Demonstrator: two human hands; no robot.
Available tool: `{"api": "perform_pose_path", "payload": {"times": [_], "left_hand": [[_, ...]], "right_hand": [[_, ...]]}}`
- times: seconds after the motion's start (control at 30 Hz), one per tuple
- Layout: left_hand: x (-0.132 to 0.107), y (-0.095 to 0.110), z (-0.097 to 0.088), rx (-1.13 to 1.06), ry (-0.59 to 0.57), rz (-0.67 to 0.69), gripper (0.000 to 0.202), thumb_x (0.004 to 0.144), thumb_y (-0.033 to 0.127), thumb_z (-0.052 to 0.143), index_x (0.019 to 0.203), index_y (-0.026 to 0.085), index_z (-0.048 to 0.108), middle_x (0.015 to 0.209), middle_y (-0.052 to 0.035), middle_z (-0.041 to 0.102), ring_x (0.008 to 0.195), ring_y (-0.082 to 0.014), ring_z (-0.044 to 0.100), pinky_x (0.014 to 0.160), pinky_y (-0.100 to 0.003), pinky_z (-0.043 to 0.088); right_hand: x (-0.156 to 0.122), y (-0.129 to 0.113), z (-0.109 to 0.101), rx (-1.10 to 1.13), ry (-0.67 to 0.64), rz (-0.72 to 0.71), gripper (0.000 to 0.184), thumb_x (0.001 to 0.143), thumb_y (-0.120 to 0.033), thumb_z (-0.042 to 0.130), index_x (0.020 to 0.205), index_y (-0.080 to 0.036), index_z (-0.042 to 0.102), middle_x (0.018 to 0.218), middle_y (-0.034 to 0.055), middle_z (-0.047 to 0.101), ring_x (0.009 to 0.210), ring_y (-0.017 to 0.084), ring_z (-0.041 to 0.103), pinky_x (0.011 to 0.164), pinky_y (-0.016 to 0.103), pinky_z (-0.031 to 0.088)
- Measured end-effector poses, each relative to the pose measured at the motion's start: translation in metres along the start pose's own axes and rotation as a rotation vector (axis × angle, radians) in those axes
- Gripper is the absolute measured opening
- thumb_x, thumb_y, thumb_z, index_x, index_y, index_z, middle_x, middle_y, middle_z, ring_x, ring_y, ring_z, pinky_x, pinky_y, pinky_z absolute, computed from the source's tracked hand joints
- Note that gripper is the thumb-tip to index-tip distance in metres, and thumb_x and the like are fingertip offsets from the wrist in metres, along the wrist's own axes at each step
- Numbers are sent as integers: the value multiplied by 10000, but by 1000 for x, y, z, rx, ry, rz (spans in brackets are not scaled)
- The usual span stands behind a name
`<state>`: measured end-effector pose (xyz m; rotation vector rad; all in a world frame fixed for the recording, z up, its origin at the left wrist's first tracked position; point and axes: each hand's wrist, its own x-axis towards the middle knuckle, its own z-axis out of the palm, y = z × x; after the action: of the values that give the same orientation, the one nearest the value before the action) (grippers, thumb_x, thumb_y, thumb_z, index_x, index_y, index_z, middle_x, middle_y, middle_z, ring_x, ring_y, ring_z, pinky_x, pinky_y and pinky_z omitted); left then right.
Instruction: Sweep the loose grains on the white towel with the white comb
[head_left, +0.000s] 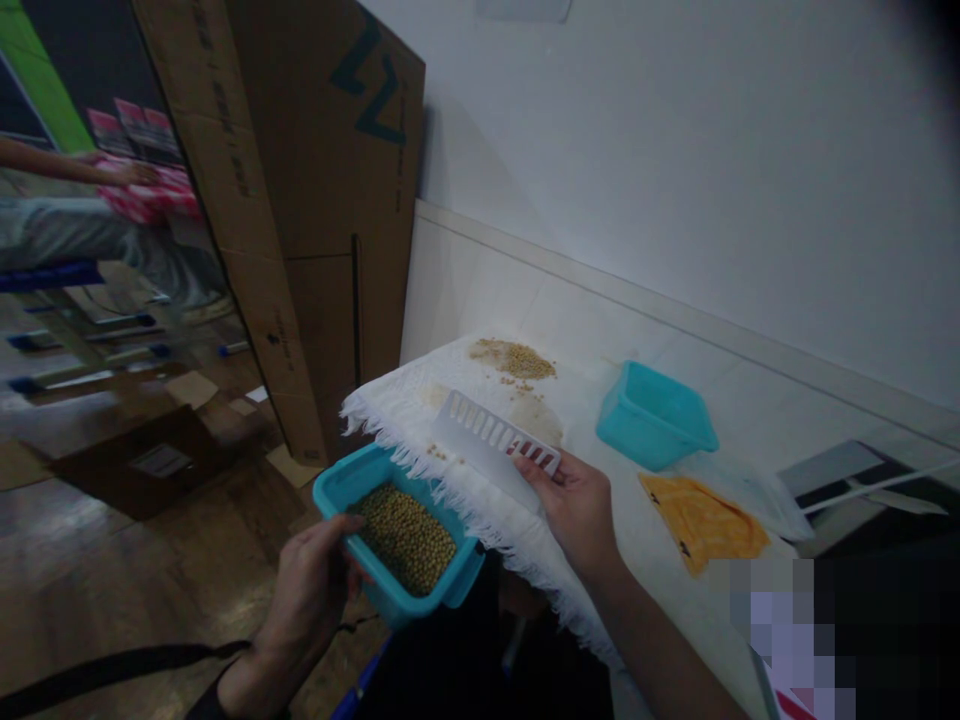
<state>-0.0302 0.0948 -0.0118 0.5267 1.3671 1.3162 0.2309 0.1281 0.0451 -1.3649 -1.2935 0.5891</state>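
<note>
My left hand (309,582) grips the near left rim of a teal plastic bin (405,603), held below the table edge. Many yellowish soybeans (411,540) lie inside it. In my right hand (579,508) is a white plastic strip with a row of slots (476,440), held by its right end. The strip is tilted low over a white fringed cloth (394,393) at the table's edge; whether it touches the cloth I cannot tell. Farther back on the cloth lies a pile of soybeans (531,361), with several loose ones nearer the edge.
Another teal bin (654,425) stands to the right on the table, beside an orange cloth (701,520). A tall cardboard box (330,180) rises at left against the white wall. Beyond it, a person's arm (67,168) rests on pink checked fabric.
</note>
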Motion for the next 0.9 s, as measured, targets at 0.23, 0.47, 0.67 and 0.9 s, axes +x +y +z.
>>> {"api": "perform_pose_path", "payload": {"times": [0.23, 0.47, 0.67, 0.9], "left_hand": [[2, -2, -2, 18, -19, 10, 390, 568, 514, 794, 334, 243, 640, 354, -65, 590, 287, -128, 464, 345, -260, 333], [1, -2, -1, 20, -18, 11, 403, 567, 513, 792, 313, 253, 618, 323, -41, 541, 283, -116, 436, 366, -267, 334], [2, -5, -5, 10, -37, 10, 399, 579, 517, 808, 336, 249, 641, 347, -52, 577, 293, -131, 457, 371, -282, 347], [3, -6, -4, -5, 3, -9, 369, 537, 493, 811, 341, 251, 614, 327, -33, 540, 272, -127, 432, 340, -275, 313]], "right_hand": [[-13, 4, 6, 27, -55, 19, 338, 883, -554, 867, 944, -229, 939, 870, 70, 906, 761, 288, 834, 675, 366, 671], [-19, 1, 10, 47, -70, -6, 270, 898, -493, 862, 947, -241, 948, 878, 66, 909, 752, 279, 837, 661, 352, 664], [-25, -6, 14, 74, -92, 25, 295, 867, -517, 879, 925, -236, 948, 855, 73, 906, 737, 287, 843, 651, 359, 673], [-14, 6, -19, 90, 149, -23, 412, 868, -550, 952, 1101, -216, 888, 1045, 116, 928, 916, 319, 896, 843, 428, 737]]}}
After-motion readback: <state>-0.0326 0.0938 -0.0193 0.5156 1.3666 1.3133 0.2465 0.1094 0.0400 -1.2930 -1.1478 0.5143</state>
